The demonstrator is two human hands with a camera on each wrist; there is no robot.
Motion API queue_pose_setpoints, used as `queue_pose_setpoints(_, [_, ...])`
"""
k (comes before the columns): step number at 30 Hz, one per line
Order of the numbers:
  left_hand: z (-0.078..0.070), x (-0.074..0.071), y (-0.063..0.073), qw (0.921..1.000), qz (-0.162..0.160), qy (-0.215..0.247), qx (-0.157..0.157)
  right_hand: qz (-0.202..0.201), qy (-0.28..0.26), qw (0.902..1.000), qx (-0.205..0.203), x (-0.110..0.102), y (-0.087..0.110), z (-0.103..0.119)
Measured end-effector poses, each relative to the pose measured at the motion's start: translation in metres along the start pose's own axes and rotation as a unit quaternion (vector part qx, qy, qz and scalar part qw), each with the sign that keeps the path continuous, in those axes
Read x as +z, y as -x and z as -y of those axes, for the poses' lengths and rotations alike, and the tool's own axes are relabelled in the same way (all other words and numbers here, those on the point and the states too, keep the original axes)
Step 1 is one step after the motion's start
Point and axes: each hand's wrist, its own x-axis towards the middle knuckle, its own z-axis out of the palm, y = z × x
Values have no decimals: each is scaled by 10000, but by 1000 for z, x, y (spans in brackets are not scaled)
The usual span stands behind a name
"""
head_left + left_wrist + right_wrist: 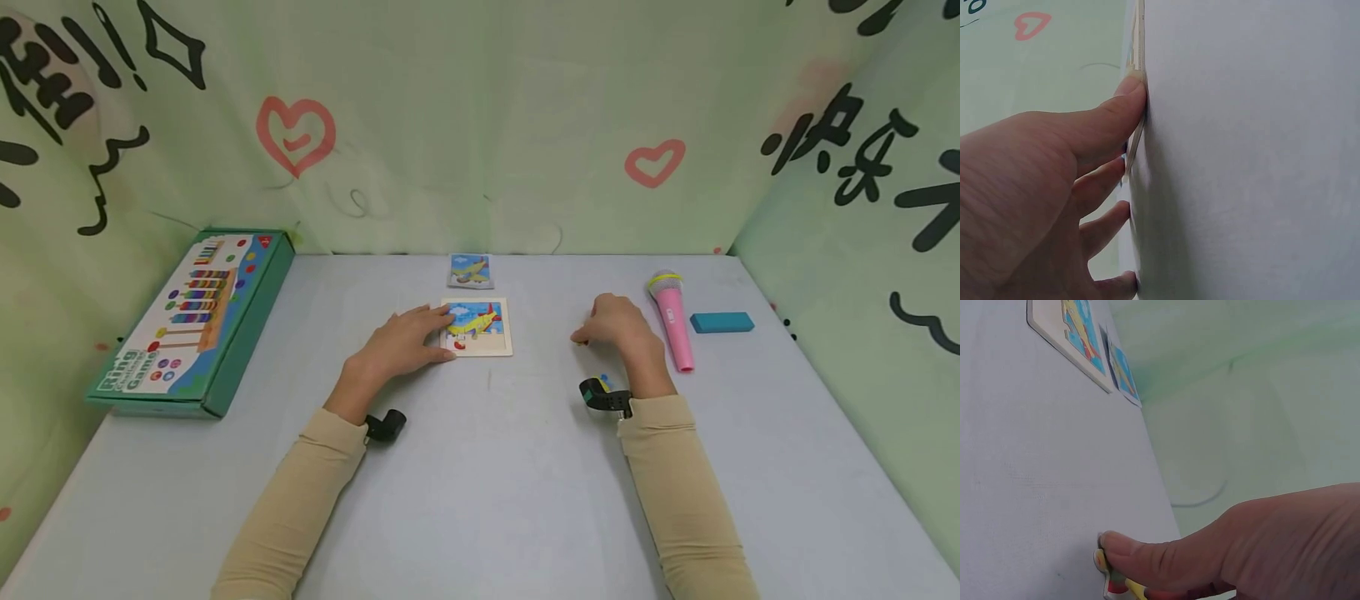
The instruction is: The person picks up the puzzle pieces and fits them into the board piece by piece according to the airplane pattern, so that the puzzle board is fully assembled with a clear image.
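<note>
In the head view a wooden jigsaw board (491,343) shows a yellow airplane on blue sky, with pale bare wood along its lower right. My left hand (405,340) holds the board's left side, thumb at the near corner and fingertips at the far left. The left wrist view shows that thumb (1129,94) against the board's edge. Off to the right, my right hand (617,323) pinches a small puzzle piece close over the table. In the right wrist view the piece (1116,586) shows yellow, green and red, mostly hidden by the thumb.
Behind the board lies a card with the airplane picture (470,271). A pink toy microphone (675,325) and a blue block (722,322) lie right of my right hand. A large green toy box (187,317) is at the left. Printed cloth (480,125) hangs behind the table.
</note>
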Motion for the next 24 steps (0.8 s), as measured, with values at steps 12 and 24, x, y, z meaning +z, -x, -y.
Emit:
queue_pose_setpoints(12, [1, 2, -1, 10000, -13, -3, 2, 473, -208, 9969, -593, 2, 0, 6])
queue_pose_setpoints(24, [2, 3, -1, 10000, 11, 1, 7, 441, -867, 9908, -937, 7, -6, 5])
